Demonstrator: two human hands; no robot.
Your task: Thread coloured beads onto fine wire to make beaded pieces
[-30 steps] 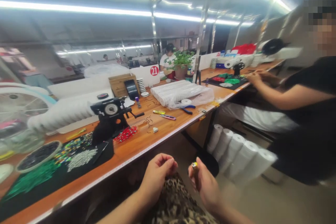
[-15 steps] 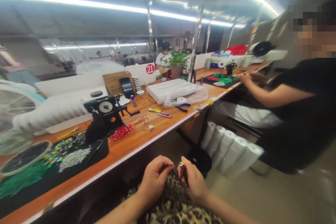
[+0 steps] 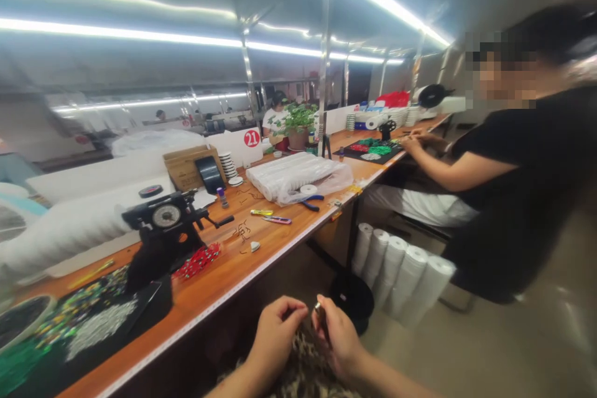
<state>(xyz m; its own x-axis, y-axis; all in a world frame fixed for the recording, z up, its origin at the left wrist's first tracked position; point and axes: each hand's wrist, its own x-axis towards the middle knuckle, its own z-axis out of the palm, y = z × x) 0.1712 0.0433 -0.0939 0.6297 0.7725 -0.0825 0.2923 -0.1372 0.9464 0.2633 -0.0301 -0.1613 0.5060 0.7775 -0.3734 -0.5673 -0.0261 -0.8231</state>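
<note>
Apparent lighter (image 3: 320, 311), metal end up, in the right hand (image 3: 339, 333); fingers curled round its body, thumb by the top, presumably leaving the thumb free to work it. Left hand (image 3: 278, 331), just beside, in a closed thumb-and-finger pinch, contents too small to tell. Beyond both hands, on the surface (image 3: 224, 268): red strands (image 3: 198, 262), hand-crank machine (image 3: 165, 217), probably placed for reach.

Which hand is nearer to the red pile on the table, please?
Left: the left hand is off the table, right of the red pile; the right hand is farther right.
</note>
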